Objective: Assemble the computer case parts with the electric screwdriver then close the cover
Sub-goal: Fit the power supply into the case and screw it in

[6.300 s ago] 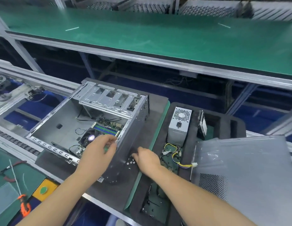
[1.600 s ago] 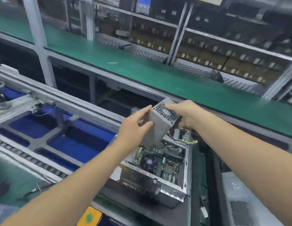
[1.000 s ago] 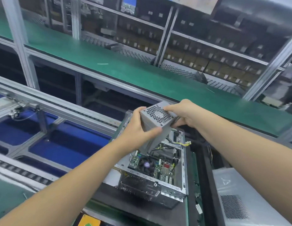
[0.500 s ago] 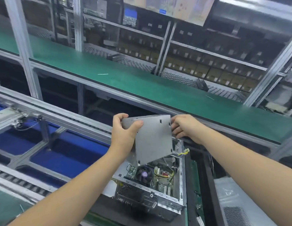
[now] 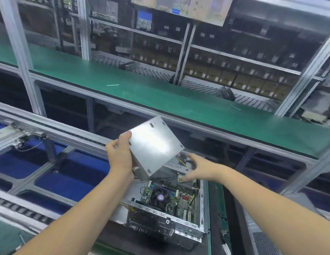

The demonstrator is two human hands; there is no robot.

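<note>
Item: conveyor frame (image 5: 50,129), aluminium rails over blue panels, far left.

Item: your left hand (image 5: 120,157), raised above the case. Fingers and thumb wrap the left edge of the power supply (image 5: 155,146) and carry it alone. The unit is a bare metal box, tilted, flat side toward you, its lower corner hanging just over the open case.

Item: computer case (image 5: 179,223), open side up on the dark mat (image 5: 112,238) at the near edge of the workstation. Motherboard with round CPU fan (image 5: 160,196) visible inside.

Item: your right hand (image 5: 197,169), just right of the power supply and not touching its box. Fingers are spread and loosely bent over the far right corner of the case, among the yellow cables (image 5: 181,161) trailing from the unit. Whether the fingertips pinch a cable cannot be told.

Item: side cover (image 5: 261,242), perforated grey panel, lower right corner, lying apart from the case.

Item: green shelf (image 5: 179,100), running across behind everything.
</note>
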